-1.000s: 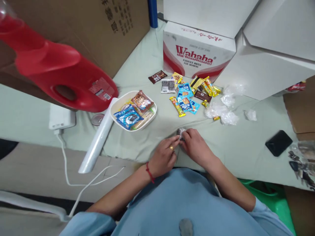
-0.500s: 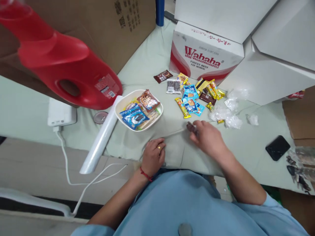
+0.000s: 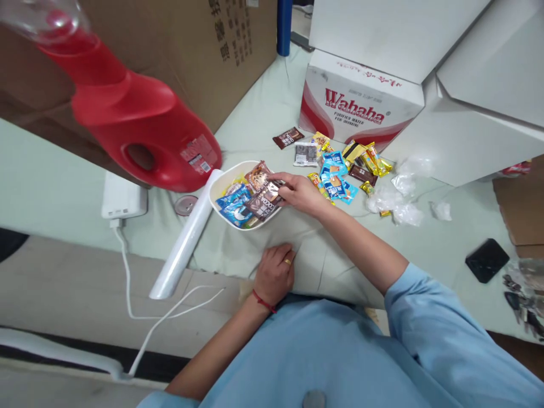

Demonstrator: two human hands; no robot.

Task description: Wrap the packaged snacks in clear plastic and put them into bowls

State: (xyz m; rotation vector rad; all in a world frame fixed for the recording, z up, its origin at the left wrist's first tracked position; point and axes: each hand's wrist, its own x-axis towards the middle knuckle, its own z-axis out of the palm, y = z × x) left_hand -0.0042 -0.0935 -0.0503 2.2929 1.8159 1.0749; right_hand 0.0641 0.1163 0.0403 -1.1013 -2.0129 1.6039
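Note:
Over the right side of a white bowl [image 3: 221,212], my right hand [image 3: 297,192] pinches a brown cocoa snack packet [image 3: 262,202] between thumb and fingers. The packet lies on or just above the contents; I cannot tell whether it rests there. In the bowl are blue snack packets [image 3: 233,207] and a brown cookie packet [image 3: 258,174], with a yellow wrapper partly hidden behind them. My left hand [image 3: 275,273], wearing a ring and a red cord bracelet, rests at the table's front edge. Its fingers are curled together with nothing visible in them.
Right of the bowl lie blue snack packets [image 3: 334,180], another brown packet [image 3: 288,137] and crumpled clear plastic [image 3: 395,204]. A Wahaha carton [image 3: 357,107] stands behind. Leftward are a red jug [image 3: 148,136], a white roll [image 3: 187,243] and a white power bank [image 3: 123,195]. A black object [image 3: 487,260] lies far right.
My right hand has moved left from the table beside the snack pile to the bowl, carrying the brown packet. My left hand stays at the table edge. The view has shifted slightly.

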